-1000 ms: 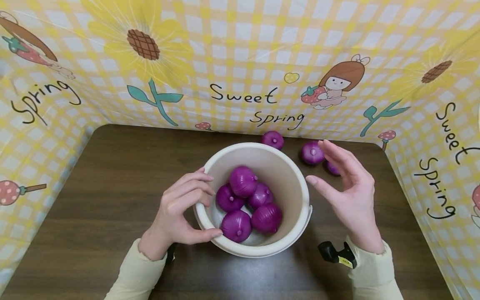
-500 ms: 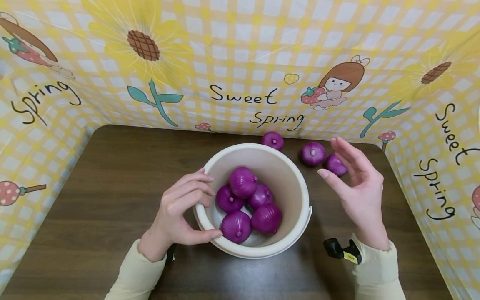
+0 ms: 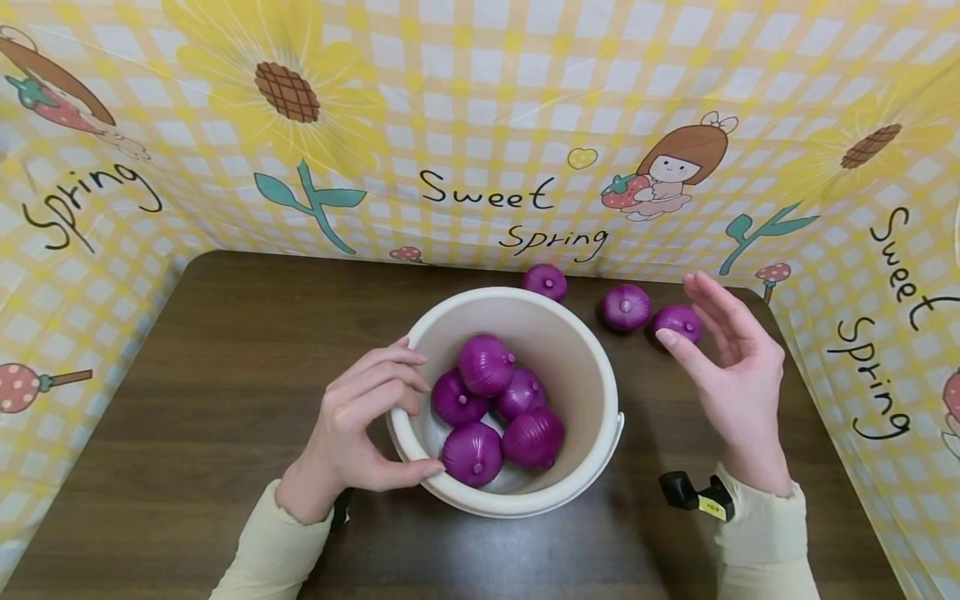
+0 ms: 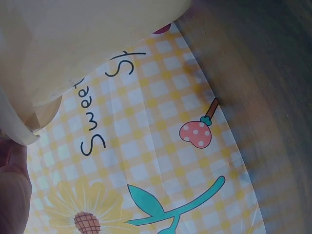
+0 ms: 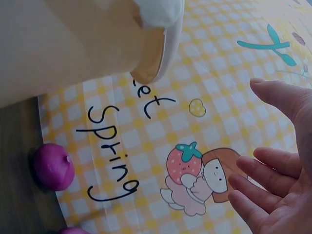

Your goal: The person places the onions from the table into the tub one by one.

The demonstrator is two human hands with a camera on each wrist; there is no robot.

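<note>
My left hand [image 3: 356,425] grips the near-left rim of a cream bucket [image 3: 573,367], fingertips over the edge and thumb along it. Several purple onions [image 3: 486,365] lie inside. To the bucket's right, my right hand [image 3: 741,383] hovers holding nothing, its thumb and fingers spread apart. Closest to it is an onion [image 3: 677,323] on the table, its right side partly behind the fingers. In the left wrist view a bit of the left hand [image 4: 14,190] meets the rim. The right wrist view shows the right hand [image 5: 290,185] away from the bucket [image 5: 68,44].
Two more onions, a middle one [image 3: 626,307] and a farther one [image 3: 544,282], sit at the back of the dark wooden table [image 3: 187,400]. A yellow checked cloth [image 3: 480,108] walls in the back and sides. The bucket's handle [image 3: 621,427] hangs outside its right side.
My right hand has moved right, away from the bucket, uncovering the middle onion and more of the rightmost one. My left hand and the bucket have stayed in place.
</note>
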